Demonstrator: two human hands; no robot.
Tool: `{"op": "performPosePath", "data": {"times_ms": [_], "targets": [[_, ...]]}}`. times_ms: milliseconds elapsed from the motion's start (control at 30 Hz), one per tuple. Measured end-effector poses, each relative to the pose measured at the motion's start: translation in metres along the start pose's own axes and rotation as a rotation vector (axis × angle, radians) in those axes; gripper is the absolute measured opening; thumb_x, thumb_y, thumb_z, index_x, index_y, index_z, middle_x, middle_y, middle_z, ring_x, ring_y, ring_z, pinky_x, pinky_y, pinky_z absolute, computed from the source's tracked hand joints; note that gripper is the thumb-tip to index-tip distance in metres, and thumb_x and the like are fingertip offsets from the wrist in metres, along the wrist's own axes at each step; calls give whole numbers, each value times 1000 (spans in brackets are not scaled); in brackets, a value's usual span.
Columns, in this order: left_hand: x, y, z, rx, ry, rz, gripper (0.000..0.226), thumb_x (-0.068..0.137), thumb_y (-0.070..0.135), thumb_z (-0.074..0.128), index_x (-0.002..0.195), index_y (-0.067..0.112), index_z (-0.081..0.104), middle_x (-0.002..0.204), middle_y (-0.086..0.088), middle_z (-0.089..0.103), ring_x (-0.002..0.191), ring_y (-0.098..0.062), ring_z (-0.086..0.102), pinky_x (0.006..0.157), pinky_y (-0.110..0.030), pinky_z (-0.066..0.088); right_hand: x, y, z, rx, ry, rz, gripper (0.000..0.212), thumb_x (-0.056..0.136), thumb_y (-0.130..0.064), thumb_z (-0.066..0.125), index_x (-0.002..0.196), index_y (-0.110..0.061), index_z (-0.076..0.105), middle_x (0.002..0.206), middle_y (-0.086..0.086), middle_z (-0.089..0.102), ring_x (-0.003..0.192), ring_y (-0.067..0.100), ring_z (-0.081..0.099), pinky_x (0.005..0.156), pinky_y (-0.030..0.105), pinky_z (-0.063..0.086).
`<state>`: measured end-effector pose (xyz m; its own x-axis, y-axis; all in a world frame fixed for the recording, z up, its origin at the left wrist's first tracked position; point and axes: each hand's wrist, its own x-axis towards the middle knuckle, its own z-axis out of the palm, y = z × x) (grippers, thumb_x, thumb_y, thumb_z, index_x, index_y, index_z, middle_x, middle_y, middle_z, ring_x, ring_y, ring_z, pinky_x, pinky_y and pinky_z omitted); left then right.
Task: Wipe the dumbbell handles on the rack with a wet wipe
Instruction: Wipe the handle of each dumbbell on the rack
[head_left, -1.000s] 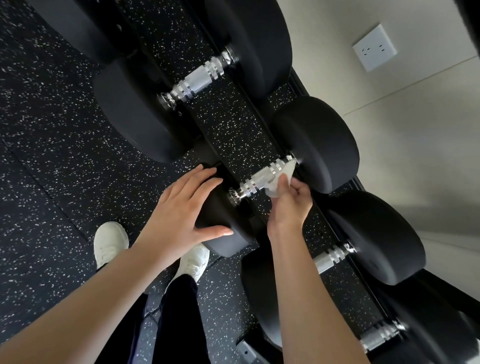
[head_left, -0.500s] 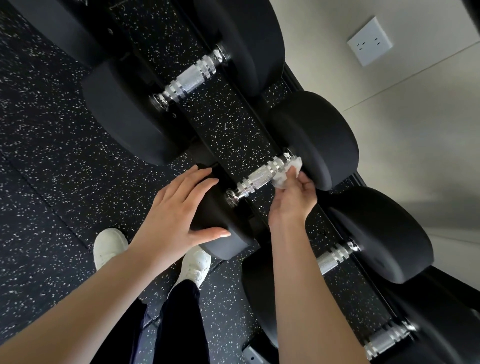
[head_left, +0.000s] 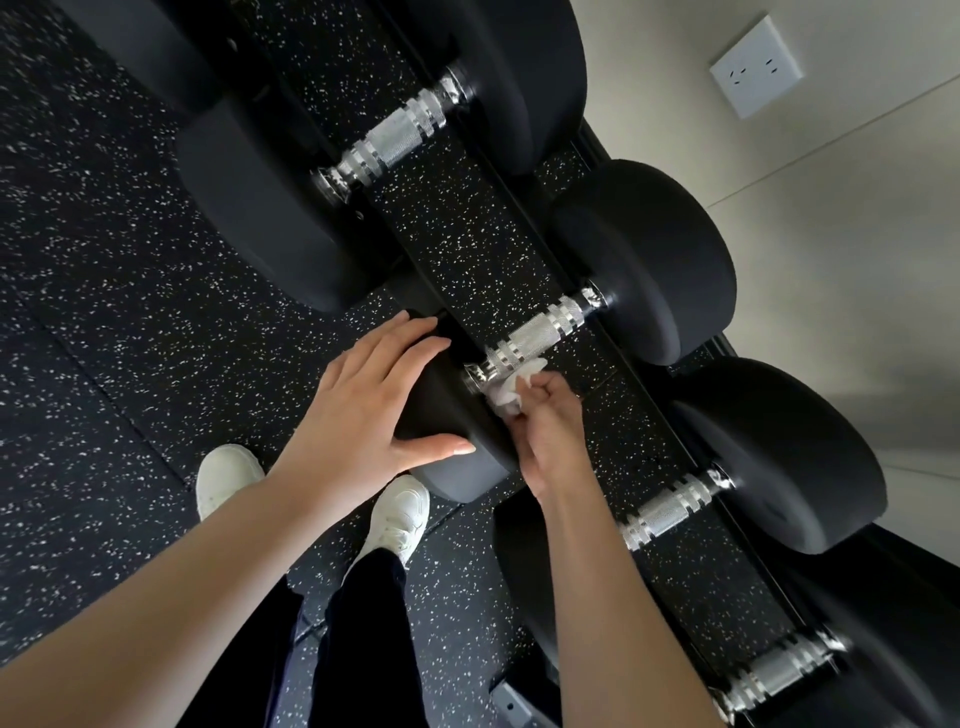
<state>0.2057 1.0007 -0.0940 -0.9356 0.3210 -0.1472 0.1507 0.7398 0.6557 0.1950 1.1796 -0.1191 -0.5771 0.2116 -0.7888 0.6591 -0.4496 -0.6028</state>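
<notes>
Several black dumbbells with knurled chrome handles lie across a dark rack (head_left: 613, 374) that runs diagonally through the view. My right hand (head_left: 550, 431) pinches a crumpled white wet wipe (head_left: 511, 389) against the near end of the middle dumbbell's handle (head_left: 535, 335). My left hand (head_left: 363, 410) lies flat with straight fingers on that dumbbell's near black head (head_left: 457, 457). Other handles show above (head_left: 395, 140) and lower right (head_left: 670, 512).
The speckled black rubber floor (head_left: 104, 312) spreads to the left, with my white shoes (head_left: 228, 478) on it close to the rack. A beige wall with a white socket (head_left: 756, 65) is behind the rack on the right.
My right hand has slid the wipe along the middle handle from its far end, by the far head, down to its near end. The left hand has stayed on the near head.
</notes>
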Motion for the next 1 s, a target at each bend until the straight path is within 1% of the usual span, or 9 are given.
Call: {"op": "performPosePath", "data": {"times_ms": [67,133,267,333,433,500,600,733,1000], "targets": [[0,0,0,-4,-1,-5,83,71,72,47,136,20,45,147,6,36,140,-15,24,103,-40,29,-4,-2,-3,-111,-20,-8,17,92,5,48,82,-9,48,78,12,61,70,20,59,81,42,48],[0,0,1,-3,4,-4,83,72,71,47,136,19,45,147,6,36,140,-15,25,103,-40,29,-11,-4,-6,-281,-46,-70,13,88,3,56,83,-9,54,79,11,67,72,20,63,81,40,49],[0,0,0,5,-14,-8,84,72,73,45,137,19,44,147,6,35,141,-15,23,105,-40,27,-24,-11,-9,-771,55,-347,17,83,-5,66,78,-21,62,79,-1,70,76,12,66,70,22,52],[0,-1,1,14,-19,-11,85,72,73,44,137,19,44,148,6,35,141,-15,23,106,-38,26,-29,-14,-2,-882,161,-544,14,80,-8,68,81,-22,68,81,-8,68,78,8,64,73,20,50],[1,-1,1,17,-27,-15,85,72,73,44,138,19,44,148,5,35,141,-15,23,105,-37,28,-26,-15,16,-954,190,-792,11,76,-7,73,85,-13,73,91,-2,58,77,2,56,71,5,42],[1,-1,1,22,-25,-10,84,71,72,45,138,21,43,148,5,36,141,-15,23,105,-36,27,-20,-14,28,-1071,155,-810,9,77,-11,74,85,-13,74,91,1,55,70,1,50,67,8,41],[2,0,0,22,-6,-7,81,70,71,44,135,23,42,146,4,38,139,-14,24,104,-31,21,-15,-16,34,-1303,146,-703,12,82,-22,70,93,-20,73,95,2,58,74,13,55,65,27,45],[1,0,2,15,12,-6,82,70,71,44,136,21,43,147,3,39,139,-15,22,106,-26,14,-15,-22,33,-1599,129,-718,19,89,-35,58,105,-27,67,98,1,66,85,25,62,65,30,44],[-1,-1,3,-8,3,-27,85,71,74,42,137,21,45,148,4,38,141,-16,24,109,-40,26,-4,-35,38,-1650,217,-823,20,91,-31,54,98,-17,67,88,6,69,77,31,63,64,33,44]]}}
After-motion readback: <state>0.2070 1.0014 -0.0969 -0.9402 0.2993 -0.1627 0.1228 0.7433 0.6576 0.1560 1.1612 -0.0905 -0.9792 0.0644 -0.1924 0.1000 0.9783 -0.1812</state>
